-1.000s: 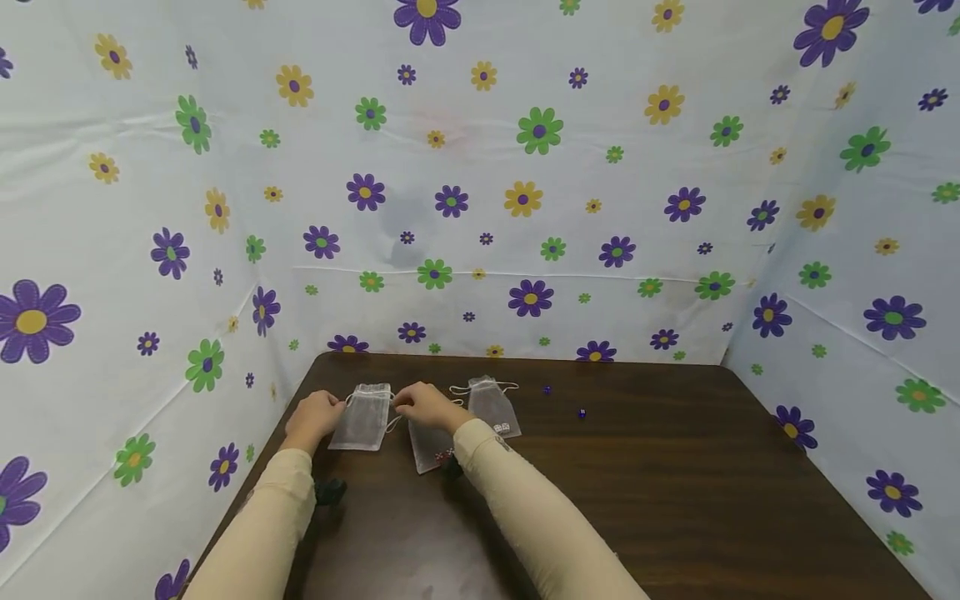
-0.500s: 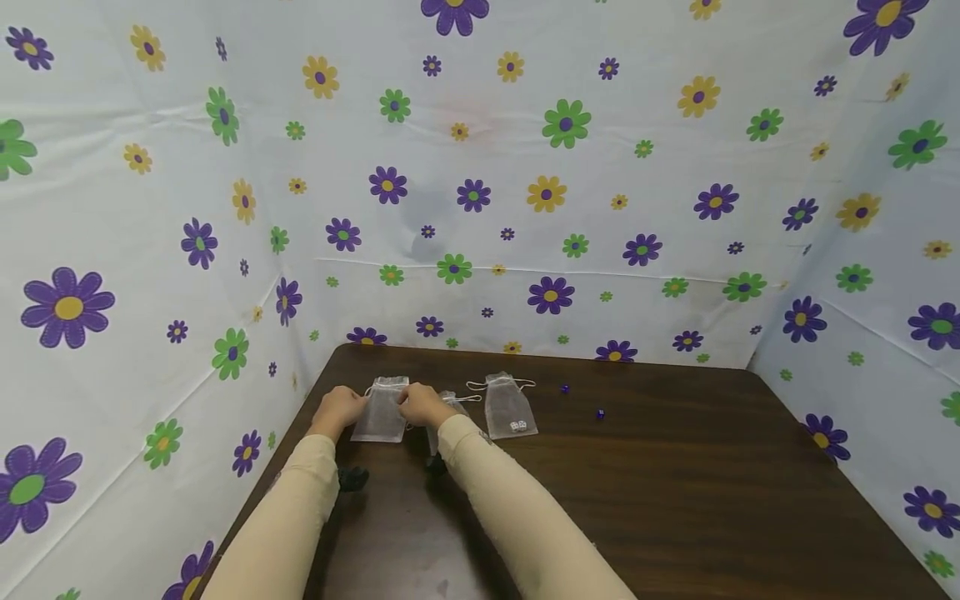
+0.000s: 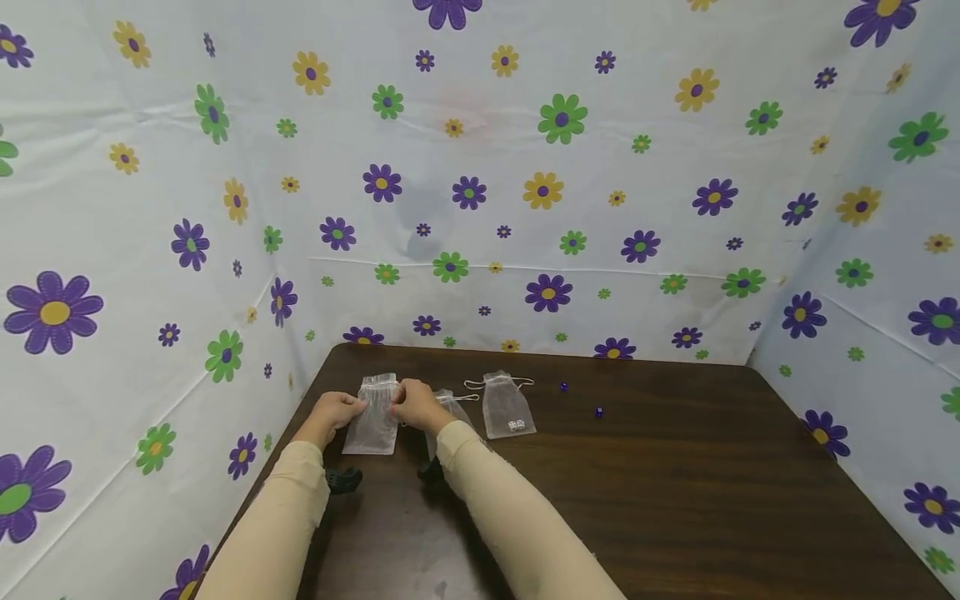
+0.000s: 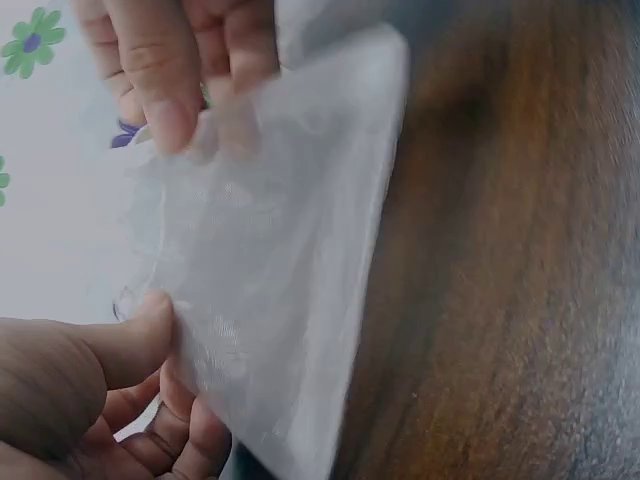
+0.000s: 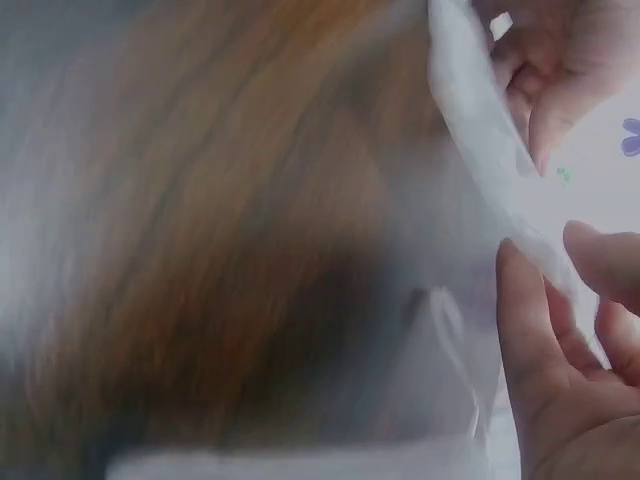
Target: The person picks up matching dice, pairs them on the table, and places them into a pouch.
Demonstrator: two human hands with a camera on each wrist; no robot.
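Observation:
A sheer white drawstring pouch (image 3: 371,431) is held between both hands at the left of the table. My left hand (image 3: 333,414) pinches its left side, the thumb in front in the left wrist view. My right hand (image 3: 417,405) pinches the opposite side near the top. Nothing shows inside this pouch. A second sheer pouch (image 3: 453,406) lies just right of my right hand, partly hidden by the hand and sleeve. Farther right, a third pouch (image 3: 504,400) lies flat with white dice (image 3: 517,425) in its bottom.
Two small blue dice (image 3: 564,387) (image 3: 599,412) lie apart on the dark wooden table (image 3: 675,483), right of the pouches. Flower-patterned white cloth (image 3: 480,225) hangs behind the table and along both sides.
Both hands have moved from beside the drawstring ends onto the pouch's sides, and its lower edge has shifted toward me. The middle pouch is more covered by the right arm. The view has shifted slightly.

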